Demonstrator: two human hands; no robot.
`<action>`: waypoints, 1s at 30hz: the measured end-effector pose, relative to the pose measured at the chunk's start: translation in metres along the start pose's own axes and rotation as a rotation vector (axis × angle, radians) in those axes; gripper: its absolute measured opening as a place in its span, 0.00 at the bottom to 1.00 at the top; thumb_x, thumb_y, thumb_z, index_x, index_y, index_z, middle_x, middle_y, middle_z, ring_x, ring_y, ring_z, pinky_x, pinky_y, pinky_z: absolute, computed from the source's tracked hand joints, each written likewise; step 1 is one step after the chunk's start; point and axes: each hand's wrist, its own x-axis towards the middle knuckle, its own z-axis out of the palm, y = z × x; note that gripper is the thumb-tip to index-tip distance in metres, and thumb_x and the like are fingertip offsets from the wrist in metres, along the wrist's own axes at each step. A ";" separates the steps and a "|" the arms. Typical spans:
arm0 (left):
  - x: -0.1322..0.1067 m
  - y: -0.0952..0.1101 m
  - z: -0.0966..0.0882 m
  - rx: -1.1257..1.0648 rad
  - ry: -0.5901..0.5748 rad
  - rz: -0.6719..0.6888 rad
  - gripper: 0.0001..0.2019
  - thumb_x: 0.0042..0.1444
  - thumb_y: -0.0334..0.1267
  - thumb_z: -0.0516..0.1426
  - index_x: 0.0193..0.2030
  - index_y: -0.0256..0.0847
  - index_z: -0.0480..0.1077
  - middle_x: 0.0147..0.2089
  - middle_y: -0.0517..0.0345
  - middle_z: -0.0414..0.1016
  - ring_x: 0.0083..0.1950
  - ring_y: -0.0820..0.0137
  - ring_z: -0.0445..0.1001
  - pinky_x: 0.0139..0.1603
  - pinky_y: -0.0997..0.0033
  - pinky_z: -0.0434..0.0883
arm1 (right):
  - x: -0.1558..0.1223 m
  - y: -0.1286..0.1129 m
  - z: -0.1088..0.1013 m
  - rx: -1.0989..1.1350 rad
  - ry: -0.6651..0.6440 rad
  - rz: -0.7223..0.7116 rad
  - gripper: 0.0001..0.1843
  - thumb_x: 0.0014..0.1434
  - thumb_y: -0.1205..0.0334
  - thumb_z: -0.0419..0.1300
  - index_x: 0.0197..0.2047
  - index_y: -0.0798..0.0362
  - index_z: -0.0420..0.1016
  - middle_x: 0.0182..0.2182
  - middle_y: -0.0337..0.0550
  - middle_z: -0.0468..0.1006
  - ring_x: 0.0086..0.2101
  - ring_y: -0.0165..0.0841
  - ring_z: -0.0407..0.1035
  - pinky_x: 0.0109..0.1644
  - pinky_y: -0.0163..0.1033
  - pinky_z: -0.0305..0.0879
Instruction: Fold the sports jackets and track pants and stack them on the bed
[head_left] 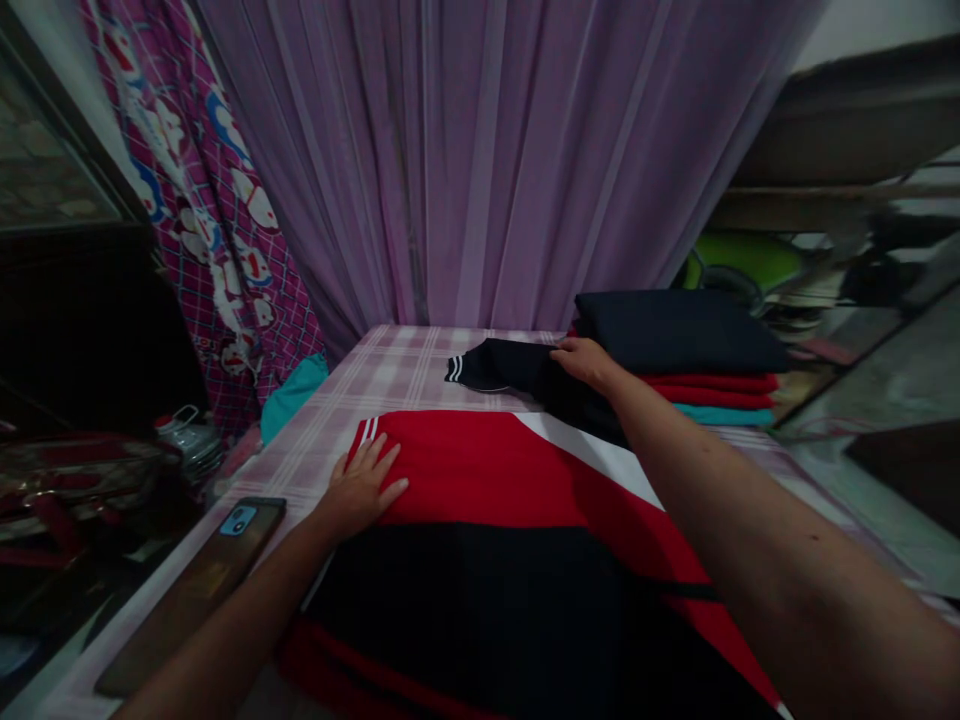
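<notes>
Left hand [365,487] flat, fingers spread, pressing red-black jersey [510,540] at frame center-bottom on checkered counter [390,375]. Right hand [583,360] grips dark sleeve [499,366] upper center, beside folded clothes stack [690,360]. Phone [238,524] lower left.

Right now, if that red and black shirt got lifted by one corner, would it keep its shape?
Probably not: the red and black shirt lies flat like soft cloth, so it would likely droop. It looks light, and may slide on the checked tablecloth.

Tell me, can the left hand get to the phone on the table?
Probably yes. The left hand lies flat on the red shirt, and the phone sits just beside it on the table with nothing between.
</notes>
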 end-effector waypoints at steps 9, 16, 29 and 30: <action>0.012 -0.008 -0.023 -0.245 -0.024 -0.124 0.32 0.67 0.49 0.36 0.73 0.34 0.46 0.71 0.43 0.58 0.71 0.62 0.59 0.67 0.58 0.58 | -0.117 0.012 -0.089 0.900 -0.076 -0.052 0.14 0.48 0.50 0.65 0.31 0.50 0.69 0.21 0.30 0.69 0.22 0.27 0.63 0.25 0.31 0.58; 0.041 -0.004 -0.061 0.019 0.137 0.028 0.32 0.57 0.40 0.55 0.70 0.42 0.56 0.71 0.42 0.58 0.71 0.54 0.56 0.68 0.52 0.56 | -0.198 0.034 -0.119 1.072 -0.170 -0.079 0.18 0.47 0.49 0.70 0.36 0.50 0.73 0.27 0.35 0.76 0.27 0.29 0.70 0.32 0.33 0.66; 0.038 0.008 -0.079 0.115 0.129 0.204 0.23 0.59 0.34 0.54 0.62 0.44 0.65 0.66 0.44 0.66 0.67 0.56 0.63 0.69 0.41 0.50 | -0.249 0.061 -0.107 1.156 -0.496 -0.045 0.19 0.45 0.49 0.73 0.36 0.51 0.77 0.30 0.38 0.79 0.28 0.29 0.72 0.33 0.33 0.67; 0.041 0.010 -0.079 0.127 0.135 0.198 0.25 0.58 0.33 0.55 0.63 0.45 0.64 0.69 0.45 0.63 0.69 0.56 0.60 0.69 0.41 0.50 | -0.251 0.064 -0.107 1.148 -0.514 -0.037 0.19 0.45 0.50 0.73 0.36 0.51 0.78 0.30 0.38 0.79 0.29 0.29 0.73 0.34 0.33 0.68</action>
